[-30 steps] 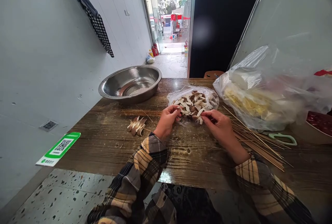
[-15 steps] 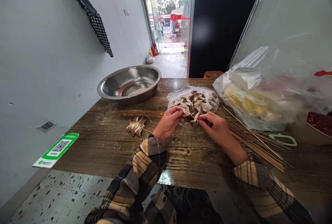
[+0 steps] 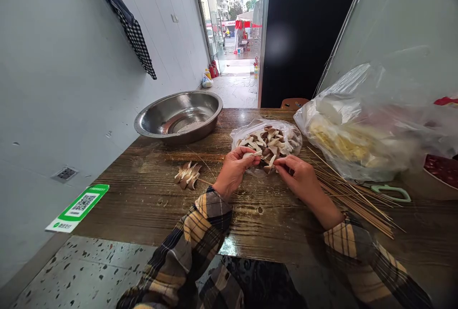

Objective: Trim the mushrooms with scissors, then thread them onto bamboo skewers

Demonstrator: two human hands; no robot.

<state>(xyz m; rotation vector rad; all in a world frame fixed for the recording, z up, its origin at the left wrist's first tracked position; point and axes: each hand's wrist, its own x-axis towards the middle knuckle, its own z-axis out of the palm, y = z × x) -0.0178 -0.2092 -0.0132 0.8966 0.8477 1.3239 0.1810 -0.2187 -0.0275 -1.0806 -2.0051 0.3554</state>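
My left hand [image 3: 235, 168] is closed in a pinch on a pale strip of oyster mushroom [image 3: 253, 154], just over the near side of an open plastic bag. My right hand [image 3: 296, 171] faces it, thumb and forefinger pressed together at another mushroom piece [image 3: 271, 163]; whether a skewer is in those fingers too cannot be made out. Behind the hands, the clear plastic bag [image 3: 296, 138] holds a heap of torn grey-brown mushrooms [image 3: 269, 136]. To the left, a skewer threaded with several mushroom pieces [image 3: 188, 175] lies on the wooden table [image 3: 246, 223].
A steel basin [image 3: 179, 134] stands at the table's far left. Loose bamboo skewers [image 3: 350, 199] lie right of my right hand, by green-handled scissors [image 3: 391, 193]. Large plastic bags [image 3: 343, 132] with yellow food fill the back right. A green QR-code card [image 3: 78, 207] sits at the left edge.
The mushroom strip in my left hand has turned, its tip now pointing right toward my right hand. My right hand has barely moved.
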